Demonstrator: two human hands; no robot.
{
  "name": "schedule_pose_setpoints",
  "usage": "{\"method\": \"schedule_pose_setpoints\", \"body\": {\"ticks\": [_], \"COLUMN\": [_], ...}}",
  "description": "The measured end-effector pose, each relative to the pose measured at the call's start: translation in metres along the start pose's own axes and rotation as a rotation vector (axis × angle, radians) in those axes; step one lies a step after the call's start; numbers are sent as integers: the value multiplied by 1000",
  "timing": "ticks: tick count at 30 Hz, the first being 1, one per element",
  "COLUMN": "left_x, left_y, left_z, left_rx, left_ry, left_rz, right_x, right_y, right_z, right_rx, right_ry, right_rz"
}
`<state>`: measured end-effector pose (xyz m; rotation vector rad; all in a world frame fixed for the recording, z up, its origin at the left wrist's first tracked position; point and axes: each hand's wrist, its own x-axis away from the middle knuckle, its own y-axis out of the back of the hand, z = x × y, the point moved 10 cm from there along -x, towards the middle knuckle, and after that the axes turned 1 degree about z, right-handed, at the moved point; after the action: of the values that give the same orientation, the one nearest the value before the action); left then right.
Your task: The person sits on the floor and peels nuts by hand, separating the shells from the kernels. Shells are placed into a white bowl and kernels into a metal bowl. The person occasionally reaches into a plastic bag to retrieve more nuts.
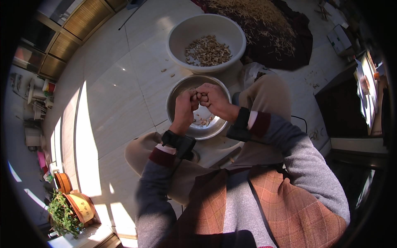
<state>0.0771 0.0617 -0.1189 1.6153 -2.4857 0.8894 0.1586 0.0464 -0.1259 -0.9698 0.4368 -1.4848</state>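
Observation:
Both hands meet over a round stainless steel basin [214,132] on the floor between the knees. My left hand [186,104] is curled, its fingertips against those of my right hand [214,98], which is curled too. Something small may be pinched where the fingers meet, but the fingers hide it. A few small pale and reddish pieces [203,120] lie in the bottom of the basin. Just beyond it stands a larger white plastic basin [173,57], holding a heap of what look like unshelled peanuts [211,51].
A dark red cloth [302,55] bears a heap of thin tan strips [263,15]. Beside the right knee lies a clear plastic bag [252,71]. Loose bits [167,73] lie on the tiled floor. A potted plant [63,214] stands at lower left.

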Motion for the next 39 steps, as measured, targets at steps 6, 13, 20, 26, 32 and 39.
{"method": "schedule_pose_setpoints", "body": {"ticks": [6,13,20,26,32,39], "left_x": [-4,-5,8,21,31,12], "left_y": [13,30,29,3,-30,-19], "left_z": [15,-21,-50,-71,-75,-47], "left_rx": [130,-460,-1175,-1070,-1165,-949], "left_ry": [100,-213,-251,-562,-753,-359], "left_rz": [-66,-196,-376,-335,-169,-34], "right_x": [0,-3,-8,-2,-1,2], "right_y": [2,8,21,19,6,-5], "right_z": [4,-3,-16,-13,-15,-23], "right_rx": [155,162,16,65,135,261], "right_ry": [125,79,-143,-188,-169,-232], "right_rz": [-58,-38,-52,-120,4,143]}}
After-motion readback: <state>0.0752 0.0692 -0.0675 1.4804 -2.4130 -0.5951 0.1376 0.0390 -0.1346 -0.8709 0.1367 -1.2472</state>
